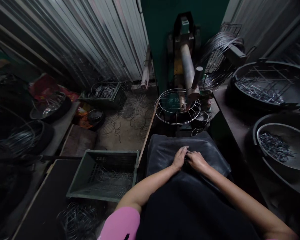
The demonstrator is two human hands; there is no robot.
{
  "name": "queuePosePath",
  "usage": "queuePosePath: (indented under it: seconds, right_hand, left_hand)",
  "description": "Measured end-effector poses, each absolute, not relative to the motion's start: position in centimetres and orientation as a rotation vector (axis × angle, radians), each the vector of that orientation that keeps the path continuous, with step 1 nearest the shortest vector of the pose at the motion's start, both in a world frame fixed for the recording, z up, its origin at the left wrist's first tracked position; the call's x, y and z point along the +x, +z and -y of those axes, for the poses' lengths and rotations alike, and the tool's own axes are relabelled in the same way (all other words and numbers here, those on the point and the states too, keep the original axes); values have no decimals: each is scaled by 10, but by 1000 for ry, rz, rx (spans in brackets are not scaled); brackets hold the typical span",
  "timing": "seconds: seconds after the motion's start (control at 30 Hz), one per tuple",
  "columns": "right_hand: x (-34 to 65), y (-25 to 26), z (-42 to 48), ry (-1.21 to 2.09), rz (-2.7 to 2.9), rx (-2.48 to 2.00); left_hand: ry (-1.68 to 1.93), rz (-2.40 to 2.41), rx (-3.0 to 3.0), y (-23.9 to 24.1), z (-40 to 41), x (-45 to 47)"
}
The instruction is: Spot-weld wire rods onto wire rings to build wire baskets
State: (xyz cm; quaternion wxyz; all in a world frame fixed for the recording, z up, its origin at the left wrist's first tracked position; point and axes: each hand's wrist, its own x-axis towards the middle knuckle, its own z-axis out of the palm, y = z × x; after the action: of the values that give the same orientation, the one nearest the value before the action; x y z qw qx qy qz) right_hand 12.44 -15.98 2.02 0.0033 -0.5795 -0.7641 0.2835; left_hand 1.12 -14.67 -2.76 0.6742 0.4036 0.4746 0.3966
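My left hand (179, 159) and my right hand (197, 161) meet over the dark apron (162, 150) on my lap. Both look closed, fingertips pressed together; whatever they grip, if anything, is too small or hidden to name. Just beyond them, a round wire rack (177, 123) with parallel bars sits at the welding machine (187, 63), beneath its thick metal arm. The lower part of the machine is partly hidden behind the rack and my apron.
To the left stands a green plastic crate (76, 180) with loose wire pieces inside. On the right, a pan (256, 133) and a larger basin (233, 78) hold short wires. A wire coil (221, 43) hangs beside the machine. Wire rings (137, 121) lie on the floor.
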Motion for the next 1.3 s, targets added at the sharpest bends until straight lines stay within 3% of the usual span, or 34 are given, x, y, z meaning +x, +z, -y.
queuePosePath:
  seconds: [0.23, 0.43, 0.63, 0.83, 1.03, 1.2, 1.3]
  right_hand:
    - [137, 20, 169, 657, 2341, -1841]
    - [153, 24, 163, 1406, 1588, -1641]
    - [146, 32, 160, 1756, 1130, -1577]
    - [175, 27, 157, 1540, 1205, -1692]
    - [195, 5, 157, 1087, 1805, -1928]
    - [193, -8, 155, 969, 1844, -1909]
    - [195, -8, 152, 1150, 1587, -1896]
  left_hand:
    - [978, -1156, 926, 1, 132, -9]
    - [1064, -1191, 759, 25, 116, -35]
    - [789, -1090, 859, 23, 127, -22]
    - [911, -1238, 676, 24, 104, -48]
    - [1180, -1367, 570, 57, 39, -83]
    - [1197, -1386, 591, 93, -12, -92]
    - [1103, -1437, 603, 108, -36, -89]
